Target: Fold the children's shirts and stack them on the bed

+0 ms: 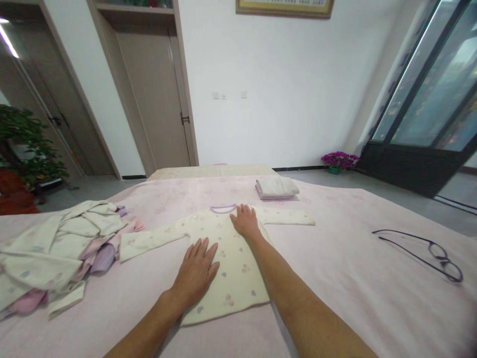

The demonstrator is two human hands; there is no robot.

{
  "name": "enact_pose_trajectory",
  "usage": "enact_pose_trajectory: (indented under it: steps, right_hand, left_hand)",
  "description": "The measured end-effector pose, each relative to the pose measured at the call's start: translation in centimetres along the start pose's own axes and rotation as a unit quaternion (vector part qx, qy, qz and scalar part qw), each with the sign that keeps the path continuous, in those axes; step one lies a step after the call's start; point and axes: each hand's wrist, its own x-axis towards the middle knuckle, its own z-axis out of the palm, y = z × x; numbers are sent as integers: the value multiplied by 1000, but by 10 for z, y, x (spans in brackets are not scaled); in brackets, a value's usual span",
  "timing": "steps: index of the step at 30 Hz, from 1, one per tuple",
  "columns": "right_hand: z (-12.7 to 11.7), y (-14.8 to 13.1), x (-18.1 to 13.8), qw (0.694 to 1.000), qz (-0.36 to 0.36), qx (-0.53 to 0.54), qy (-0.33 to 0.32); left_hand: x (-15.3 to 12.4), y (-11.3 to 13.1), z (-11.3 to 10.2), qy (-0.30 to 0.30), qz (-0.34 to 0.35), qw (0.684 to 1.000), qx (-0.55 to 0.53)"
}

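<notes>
A small pale yellow long-sleeved top [227,263] with a lilac neckband lies spread flat on the pink bed sheet [335,278], sleeves out to both sides. My left hand [196,271] rests flat on its lower left part, fingers stretched out. My right hand [245,220] lies flat on the upper chest just below the neckband, fingers spread. Neither hand holds anything.
A heap of unfolded baby clothes [55,248] lies at the left of the bed. A folded stack of garments [276,188] sits beyond the top. A pair of glasses [428,251] lies at the right. Doors, a plant [26,144] and flowers [340,161] stand beyond.
</notes>
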Motion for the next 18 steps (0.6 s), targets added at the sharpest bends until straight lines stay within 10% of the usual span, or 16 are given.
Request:
enact_pose_trajectory:
  steps: [18]
  right_hand:
    - [1, 1, 0, 1000, -5, 1, 5]
  left_hand:
    - [0, 0, -1, -2, 3, 1000, -4]
